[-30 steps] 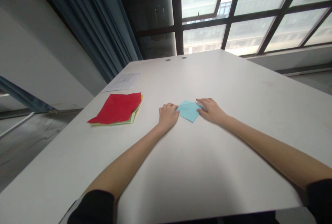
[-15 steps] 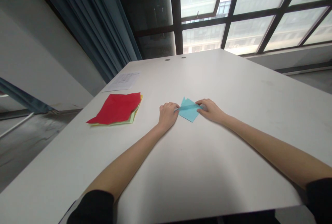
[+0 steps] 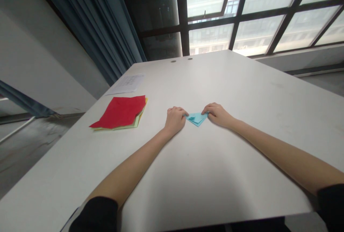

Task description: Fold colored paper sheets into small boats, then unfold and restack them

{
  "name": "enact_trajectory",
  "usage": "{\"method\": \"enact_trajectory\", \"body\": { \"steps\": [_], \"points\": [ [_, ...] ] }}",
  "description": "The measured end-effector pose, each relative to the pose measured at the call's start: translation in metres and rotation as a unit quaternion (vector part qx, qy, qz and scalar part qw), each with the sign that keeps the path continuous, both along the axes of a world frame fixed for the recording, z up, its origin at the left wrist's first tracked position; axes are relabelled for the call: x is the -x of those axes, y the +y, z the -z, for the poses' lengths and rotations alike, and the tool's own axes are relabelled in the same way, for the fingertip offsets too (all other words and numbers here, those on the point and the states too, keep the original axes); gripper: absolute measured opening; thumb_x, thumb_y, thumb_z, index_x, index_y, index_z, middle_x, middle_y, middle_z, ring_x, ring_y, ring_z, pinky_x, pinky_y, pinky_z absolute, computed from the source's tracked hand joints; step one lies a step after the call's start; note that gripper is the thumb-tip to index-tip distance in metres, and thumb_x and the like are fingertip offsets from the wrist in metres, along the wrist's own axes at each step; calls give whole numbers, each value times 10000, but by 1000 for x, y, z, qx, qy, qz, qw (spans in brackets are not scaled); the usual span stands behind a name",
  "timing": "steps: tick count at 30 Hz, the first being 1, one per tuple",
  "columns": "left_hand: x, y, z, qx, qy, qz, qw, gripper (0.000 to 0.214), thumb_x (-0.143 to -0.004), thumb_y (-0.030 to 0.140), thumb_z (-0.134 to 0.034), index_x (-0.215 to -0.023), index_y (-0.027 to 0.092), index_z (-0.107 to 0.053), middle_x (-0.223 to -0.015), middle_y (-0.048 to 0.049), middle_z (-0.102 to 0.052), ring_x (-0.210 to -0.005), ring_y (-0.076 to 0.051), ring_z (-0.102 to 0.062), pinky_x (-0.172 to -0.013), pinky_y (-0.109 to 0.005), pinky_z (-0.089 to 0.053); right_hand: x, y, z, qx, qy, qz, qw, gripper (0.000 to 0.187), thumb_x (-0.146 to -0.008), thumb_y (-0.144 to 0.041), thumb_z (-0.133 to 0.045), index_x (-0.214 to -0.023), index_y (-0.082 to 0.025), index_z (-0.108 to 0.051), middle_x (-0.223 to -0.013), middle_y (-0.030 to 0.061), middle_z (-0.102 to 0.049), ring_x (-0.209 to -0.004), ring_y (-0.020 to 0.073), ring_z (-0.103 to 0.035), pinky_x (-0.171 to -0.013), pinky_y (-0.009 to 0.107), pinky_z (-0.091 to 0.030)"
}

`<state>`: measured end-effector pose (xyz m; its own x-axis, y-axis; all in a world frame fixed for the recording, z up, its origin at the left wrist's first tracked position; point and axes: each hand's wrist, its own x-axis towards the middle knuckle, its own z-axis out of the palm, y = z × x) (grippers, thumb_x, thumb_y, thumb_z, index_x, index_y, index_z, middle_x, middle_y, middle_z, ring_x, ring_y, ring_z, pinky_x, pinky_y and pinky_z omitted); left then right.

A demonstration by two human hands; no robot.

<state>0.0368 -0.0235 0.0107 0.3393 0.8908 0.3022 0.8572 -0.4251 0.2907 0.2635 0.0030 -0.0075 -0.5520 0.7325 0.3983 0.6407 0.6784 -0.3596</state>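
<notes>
A small piece of light-blue paper (image 3: 199,118), folded into a triangle with its point toward me, lies on the white table between my hands. A little folded flap shows on its upper left part. My left hand (image 3: 175,119) pinches the left corner of the paper, fingers closed. At the right corner, my right hand (image 3: 218,114) grips the paper between thumb and fingers. The fingertips cover both corners.
To the left lies a stack of coloured sheets, with a red sheet (image 3: 122,111) on top and green and yellow edges below. Behind it is a white printed sheet (image 3: 127,84). The white table (image 3: 215,174) reaches back toward the windows, and a blue curtain (image 3: 107,20) hangs at the left.
The far part of the blue paper has been folded down toward me, turning the diamond shape into a triangle. Both hands stay at its side corners; the coloured stack has not moved.
</notes>
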Motion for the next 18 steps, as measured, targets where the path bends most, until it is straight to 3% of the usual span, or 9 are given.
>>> {"method": "enact_trajectory", "body": {
  "steps": [6,10,18],
  "points": [
    [-6,-5,-3,-18,17,-13,1000,232,-792,253,-450,-789,199,-676,-890,-68,-639,-896,-224,-499,-826,-388,-308,1,-3,-3,-10,-21,0,1000,322,-713,-87,-414,-873,-202,-669,-896,45,-654,-897,209,-547,-835,367,-386],
    [-9,-9,-4,-27,26,-9,999,263,-781,397,-505,-824,194,-667,-905,-80,-627,-915,-236,-496,-842,-397,-305,2,-5,-4,-21,-16,3,1000,214,-783,-208,-461,-847,-196,-665,-876,59,-658,-891,217,-551,-832,379,-379],
    [-11,-9,-2,-19,30,70,997,234,-812,282,-475,-960,205,-639,-984,-64,-619,-928,-214,-511,-818,-363,-338,6,-12,-9,-30,-36,4,999,202,-799,-291,-501,-894,-200,-654,-901,61,-650,-935,220,-528,-845,377,-354]
  ]
}}
